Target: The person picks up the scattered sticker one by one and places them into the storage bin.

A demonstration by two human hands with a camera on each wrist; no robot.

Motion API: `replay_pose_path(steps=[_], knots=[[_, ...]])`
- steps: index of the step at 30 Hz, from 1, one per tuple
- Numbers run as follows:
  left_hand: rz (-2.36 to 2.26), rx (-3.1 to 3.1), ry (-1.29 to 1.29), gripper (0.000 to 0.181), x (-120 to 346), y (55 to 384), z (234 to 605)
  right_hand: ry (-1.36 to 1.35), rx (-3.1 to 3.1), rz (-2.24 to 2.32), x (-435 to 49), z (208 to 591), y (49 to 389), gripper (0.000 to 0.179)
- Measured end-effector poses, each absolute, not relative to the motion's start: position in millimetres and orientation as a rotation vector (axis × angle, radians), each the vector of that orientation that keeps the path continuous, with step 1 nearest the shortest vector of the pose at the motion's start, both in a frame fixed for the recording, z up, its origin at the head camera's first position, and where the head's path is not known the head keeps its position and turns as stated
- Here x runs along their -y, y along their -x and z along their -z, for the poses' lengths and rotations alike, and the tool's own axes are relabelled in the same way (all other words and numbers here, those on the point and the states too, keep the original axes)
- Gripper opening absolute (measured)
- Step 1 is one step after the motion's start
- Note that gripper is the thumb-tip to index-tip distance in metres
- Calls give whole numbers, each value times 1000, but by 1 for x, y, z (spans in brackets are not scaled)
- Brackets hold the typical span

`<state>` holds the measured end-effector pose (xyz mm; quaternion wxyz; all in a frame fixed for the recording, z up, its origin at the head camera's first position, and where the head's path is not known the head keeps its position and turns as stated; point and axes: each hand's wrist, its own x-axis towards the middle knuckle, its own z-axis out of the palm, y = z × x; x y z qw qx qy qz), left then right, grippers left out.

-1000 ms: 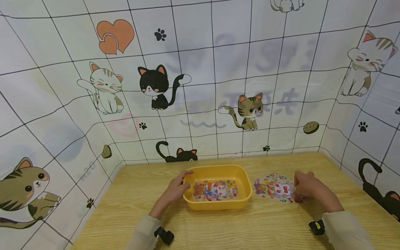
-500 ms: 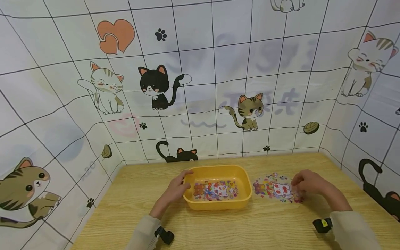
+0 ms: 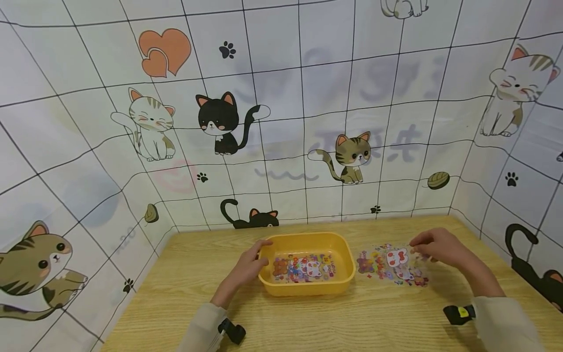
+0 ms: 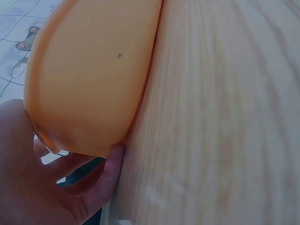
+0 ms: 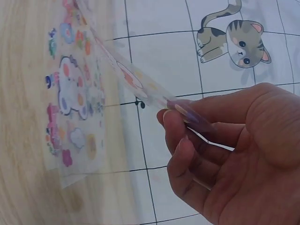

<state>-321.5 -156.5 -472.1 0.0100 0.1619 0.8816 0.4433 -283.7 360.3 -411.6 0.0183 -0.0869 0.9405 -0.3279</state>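
My left hand (image 3: pixel 246 266) grips the left end of a yellow plastic tub (image 3: pixel 305 290), its fingers curled at the end wall in the left wrist view. Inside the tub lies a clear sticker sheet (image 3: pixel 303 268) printed with a bear, a white cat face and small coloured shapes. To the right of the tub, my right hand (image 3: pixel 444 247) pinches the edge of another clear sticker sheet (image 5: pixel 124 72) between thumb and fingers. That sheet slants up from the table. Under it, a similar sheet (image 5: pixel 72 89) with a white figure lies flat on the wood.
Everything stands on a light wood-grain table (image 3: pixel 308 322). Behind it hangs a white gridded cloth (image 3: pixel 281 122) with printed cats, which also closes in both sides. Each wrist carries a small black camera.
My right hand has risen and moved slightly right and away, lifting the right part of the sticker sheet off the one below. The left hand and tub have stayed put.
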Motion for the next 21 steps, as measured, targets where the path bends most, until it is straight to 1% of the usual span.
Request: replay_pose_path(steps=[6, 12, 21], knots=[[-1394, -2735, -493, 51, 156, 323, 472, 253, -2938, 1038, -362, 405, 281, 30], [-1391, -2750, -481, 51, 156, 324, 475, 254, -2918, 1066, -362, 404, 279, 35], [-1390, -2751, -469, 51, 156, 324, 475, 250, -2953, 1055, -362, 405, 279, 30]])
